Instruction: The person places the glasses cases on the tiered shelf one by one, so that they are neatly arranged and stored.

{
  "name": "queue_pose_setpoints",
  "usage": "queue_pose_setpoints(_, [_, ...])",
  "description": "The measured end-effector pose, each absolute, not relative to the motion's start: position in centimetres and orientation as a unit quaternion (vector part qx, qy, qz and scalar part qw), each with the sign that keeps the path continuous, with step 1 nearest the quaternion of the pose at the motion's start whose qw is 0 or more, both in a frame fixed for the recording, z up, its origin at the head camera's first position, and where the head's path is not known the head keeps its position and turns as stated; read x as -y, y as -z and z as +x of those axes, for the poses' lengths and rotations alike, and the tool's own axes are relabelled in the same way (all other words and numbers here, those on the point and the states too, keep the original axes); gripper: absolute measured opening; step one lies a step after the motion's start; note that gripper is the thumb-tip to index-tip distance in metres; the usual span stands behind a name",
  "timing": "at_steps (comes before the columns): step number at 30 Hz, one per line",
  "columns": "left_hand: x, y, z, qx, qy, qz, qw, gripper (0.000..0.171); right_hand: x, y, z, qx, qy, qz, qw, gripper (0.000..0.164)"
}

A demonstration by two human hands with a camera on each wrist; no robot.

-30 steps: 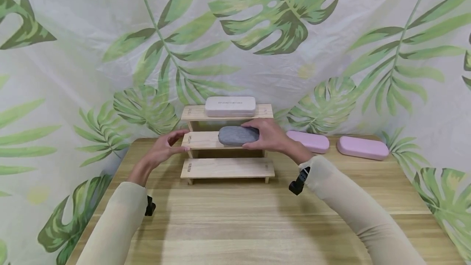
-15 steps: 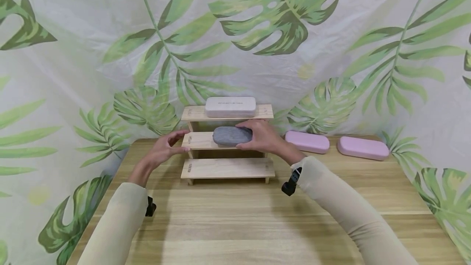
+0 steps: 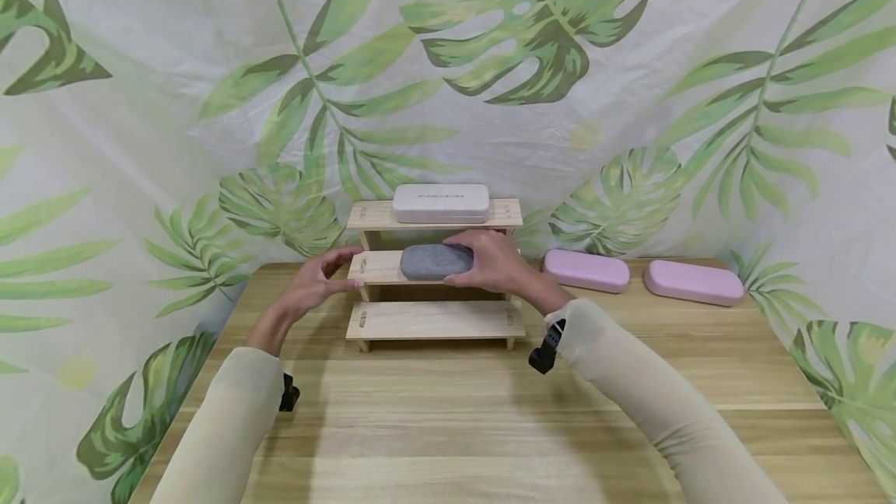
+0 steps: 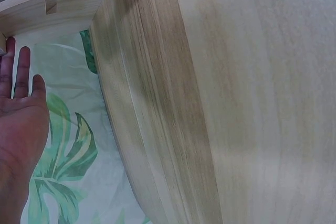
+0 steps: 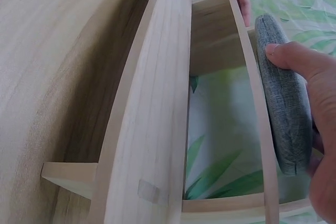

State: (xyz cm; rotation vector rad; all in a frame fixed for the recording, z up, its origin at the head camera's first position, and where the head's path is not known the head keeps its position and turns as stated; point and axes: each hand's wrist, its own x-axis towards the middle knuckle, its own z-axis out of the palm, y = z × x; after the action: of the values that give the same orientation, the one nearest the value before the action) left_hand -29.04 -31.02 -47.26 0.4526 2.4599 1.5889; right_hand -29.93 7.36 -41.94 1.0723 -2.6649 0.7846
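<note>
Well, right hand (image 3: 495,263) grips grey case (image 3: 432,262), apparently closed

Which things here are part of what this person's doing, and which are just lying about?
In the job:
gray case, gripped by the right hand
wooden stand, held at its end by the left hand

Apparently just lying about:
white case, untouched on the stand's top
two pink cases, untouched on the table

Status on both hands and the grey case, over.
Right hand grips grey case over middle shelf, shelf contact unclear. Left hand holds that shelf's left end. White case one shelf up, not in the way.
</note>
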Motion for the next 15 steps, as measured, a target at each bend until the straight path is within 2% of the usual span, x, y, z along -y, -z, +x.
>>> queue_pose_setpoints(15, [31.0,47.31,-29.02,-0.824,-0.539,0.151,0.09,0.068,-6.81,42.61,-30.04,0.888,-0.287,0.35,0.085,0.065])
